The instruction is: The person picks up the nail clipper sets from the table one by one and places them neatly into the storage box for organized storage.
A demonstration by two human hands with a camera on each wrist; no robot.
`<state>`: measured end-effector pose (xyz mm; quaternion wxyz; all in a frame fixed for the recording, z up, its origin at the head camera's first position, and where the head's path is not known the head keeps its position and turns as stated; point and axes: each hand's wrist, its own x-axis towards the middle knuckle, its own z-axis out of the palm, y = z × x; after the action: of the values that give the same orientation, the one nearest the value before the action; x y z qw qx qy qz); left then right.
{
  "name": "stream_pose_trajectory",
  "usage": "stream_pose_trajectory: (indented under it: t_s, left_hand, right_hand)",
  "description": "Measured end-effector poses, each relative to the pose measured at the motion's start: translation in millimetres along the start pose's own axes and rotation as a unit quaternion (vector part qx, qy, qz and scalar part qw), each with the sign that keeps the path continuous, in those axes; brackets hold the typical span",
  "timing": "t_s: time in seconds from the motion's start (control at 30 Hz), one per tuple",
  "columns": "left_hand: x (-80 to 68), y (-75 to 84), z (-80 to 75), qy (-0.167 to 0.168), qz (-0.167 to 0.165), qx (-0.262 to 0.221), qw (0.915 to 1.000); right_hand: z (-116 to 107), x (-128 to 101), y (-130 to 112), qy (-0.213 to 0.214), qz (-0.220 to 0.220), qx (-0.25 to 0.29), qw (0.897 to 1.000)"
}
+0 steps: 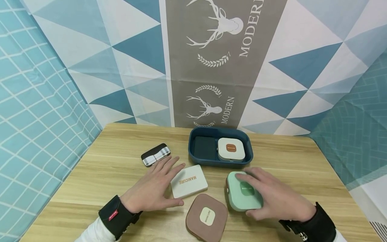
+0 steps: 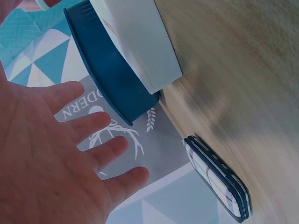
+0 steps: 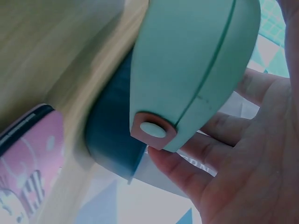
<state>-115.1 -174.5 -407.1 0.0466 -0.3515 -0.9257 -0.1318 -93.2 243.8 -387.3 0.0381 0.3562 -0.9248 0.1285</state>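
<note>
My right hand (image 1: 275, 195) grips the mint-green manicure case (image 1: 242, 198), with thumb at the near edge and fingers over the far edge. In the right wrist view the green case (image 3: 187, 70) shows a brown tab with a pale button. My left hand (image 1: 154, 190), fingers spread, holds nothing and lies beside the white box (image 1: 190, 183) lettered MANICURE; its fingertips overlap the box's left edge in the head view. A plaid case (image 1: 155, 154) with a black top lies just beyond those fingers. Between the hands is a brown manicure case (image 1: 207, 218).
At the back of the wooden table (image 1: 127, 137) stands a dark blue two-part tray (image 1: 220, 163). Its right compartment holds a white case (image 1: 231, 148) with an orange label. A pink patterned case (image 3: 35, 158) with a black zip shows in the right wrist view. Patterned sheets hang behind.
</note>
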Motion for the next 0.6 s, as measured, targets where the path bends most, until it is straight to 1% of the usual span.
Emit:
stream_pose_trajectory:
  t_s: [0.2,0.43,0.6]
  left_hand:
    - [-0.1,0.3,-0.3,-0.001,-0.002,-0.001,1.0000]
    - [-0.4,0.2,-0.1,-0.005,-0.004,-0.003,1.0000]
    - [0.1,0.1,0.2,-0.005,-0.004,-0.004,1.0000]
  right_hand:
    - [-8.2,6.5,0.1,0.009,0.002,-0.003,1.000]
    - [-16.5,13.7,1.6,0.009,0.004,-0.007,1.000]
    - [-20.4,17.3,3.3,0.021,-0.002,-0.006,1.000]
